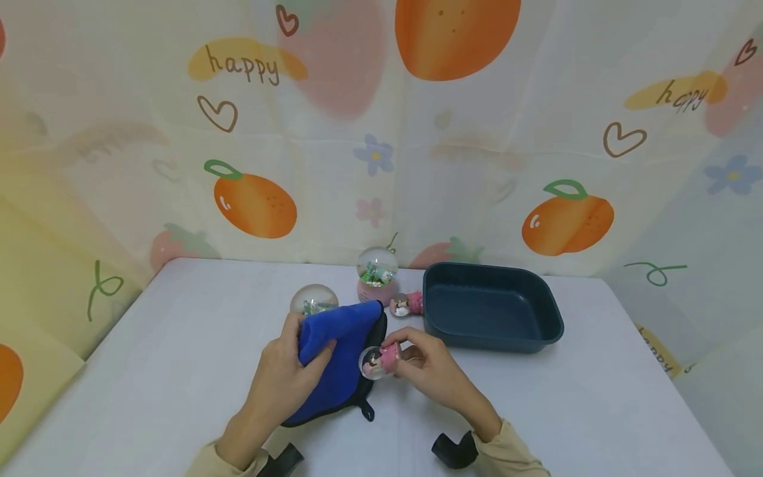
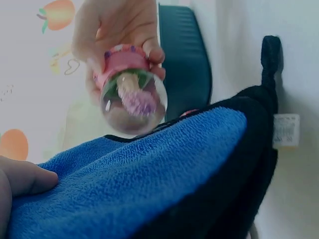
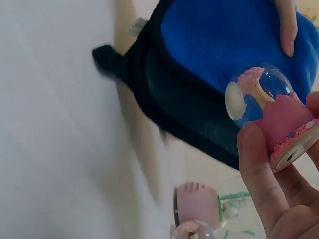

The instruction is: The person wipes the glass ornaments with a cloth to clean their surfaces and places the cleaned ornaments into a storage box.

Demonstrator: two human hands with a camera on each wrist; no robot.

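My right hand [image 1: 430, 368] pinches a small snow globe [image 1: 380, 361] by its pink base, the glass ball pointing left toward the cloth. In the right wrist view the base's pale underside faces outward, and a tiny pink tree shows inside the ball. My left hand [image 1: 285, 368] grips a folded blue cloth [image 1: 340, 381] with black edging and a hanging loop, thumb on its front. Cloth and glass ball are close together in the left wrist view. Behind the cloth, a larger snow globe [image 1: 314, 296] is partly hidden.
A pink-based snow globe [image 1: 377, 275] stands at the back of the white table [image 1: 596, 397]. Beside it a small pink snow globe [image 1: 405, 304] lies on its side against a dark teal basin [image 1: 495, 341]. A patterned curtain [image 1: 465, 146] hangs behind the table.
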